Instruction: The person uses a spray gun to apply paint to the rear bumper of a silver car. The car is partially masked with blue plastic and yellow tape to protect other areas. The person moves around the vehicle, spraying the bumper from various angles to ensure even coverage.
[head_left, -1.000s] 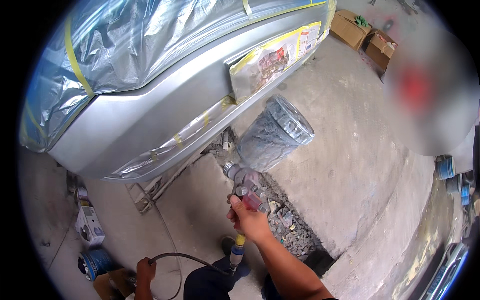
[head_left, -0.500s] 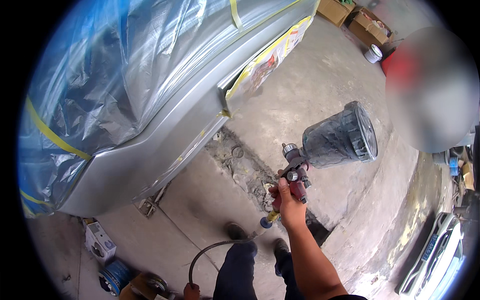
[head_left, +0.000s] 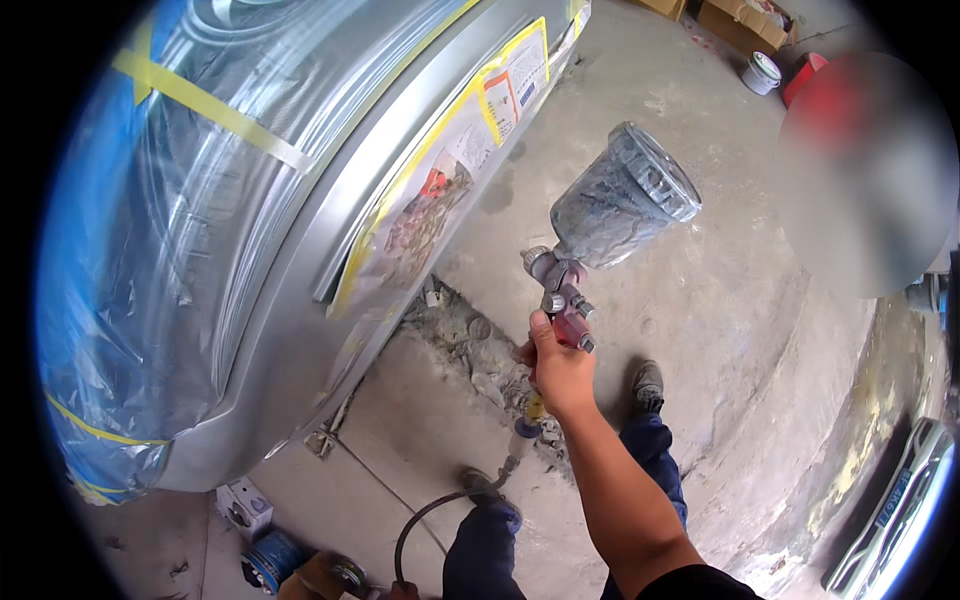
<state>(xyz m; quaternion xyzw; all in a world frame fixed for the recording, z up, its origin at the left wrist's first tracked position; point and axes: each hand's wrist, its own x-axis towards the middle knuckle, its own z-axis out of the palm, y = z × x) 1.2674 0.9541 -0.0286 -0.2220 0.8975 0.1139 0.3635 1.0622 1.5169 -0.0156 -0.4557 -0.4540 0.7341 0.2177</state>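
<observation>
My right hand (head_left: 562,375) is wrapped round the handle of a spray gun (head_left: 563,300), with its nozzle toward the car. On top of the gun sits a tilted, paint-stained grey cup (head_left: 625,198). A dark air hose (head_left: 420,515) runs from the handle's base, past a yellow fitting (head_left: 534,408), down to the lower edge. There my left hand (head_left: 403,591) grips the hose, mostly cut off by the frame. To the left stands a silver car body panel (head_left: 290,365), apart from the gun, masked with clear-blue plastic film (head_left: 190,230), yellow tape (head_left: 220,112) and printed paper (head_left: 425,205).
A white box (head_left: 244,503) and a blue can (head_left: 271,560) stand on the floor at lower left. A broken strip of concrete (head_left: 480,350) crosses the floor. A loose bumper (head_left: 890,515) lies at right; a white bucket (head_left: 762,73) and cardboard box (head_left: 745,24) are at the back.
The spray gun has moved up and slightly left in view, still in my right hand. My right foot has stepped forward and right. The view has shifted along the car, showing more masking paper.
</observation>
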